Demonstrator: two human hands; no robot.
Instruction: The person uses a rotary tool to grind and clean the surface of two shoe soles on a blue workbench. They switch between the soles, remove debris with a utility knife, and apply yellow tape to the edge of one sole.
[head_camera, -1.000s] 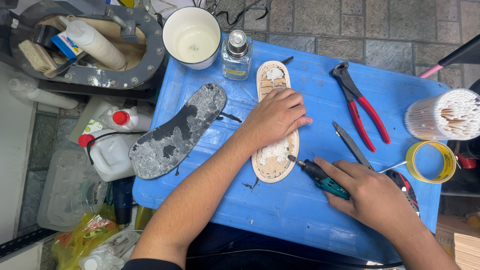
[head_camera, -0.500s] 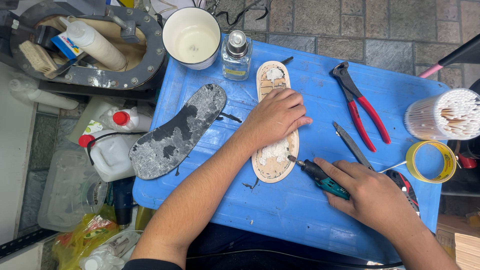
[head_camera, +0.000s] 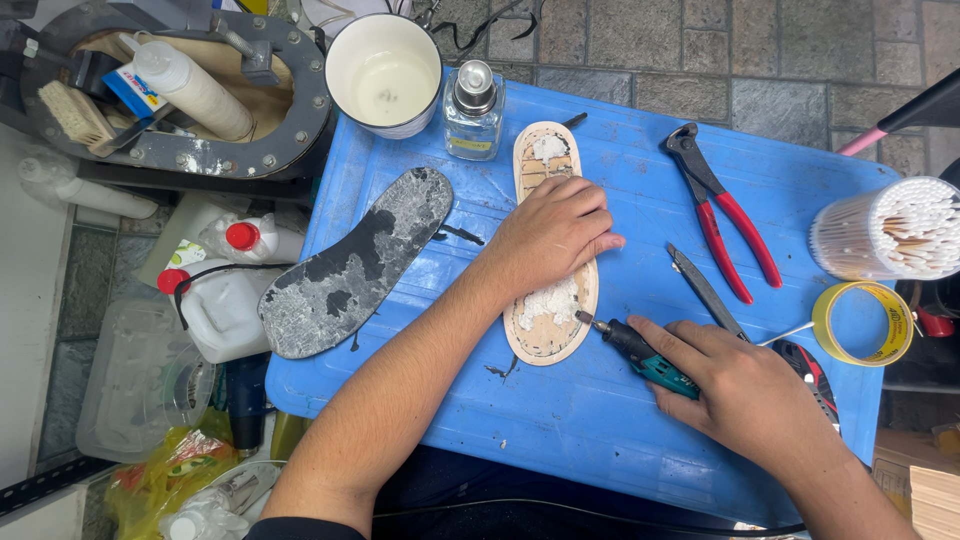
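**Grinding residue off an insole, blue bench**

Head view. Left hand (head_camera: 553, 232) lay flat, fingers spread, pressing on the middle of the pale insole (head_camera: 548, 310), which lay lengthwise at the centre of the blue bench (head_camera: 620, 420). Right hand (head_camera: 745, 390) was clamped around a small teal rotary tool (head_camera: 640, 355), its tip touching the insole's right edge near the white crusted patch at the near end.

A dark grey outsole (head_camera: 355, 265) lay to the left, apart from the insole. Red-handled pincers (head_camera: 720, 210) and a slim blade (head_camera: 705, 290) lay to the right; a glass bottle (head_camera: 472, 110) and white cup (head_camera: 385, 72) stood at the far edge.

Judgement: the work probably goes best with the left palm's weight steady, fingers kept clear of the tip, and light passes over the crust, not gouging the board.
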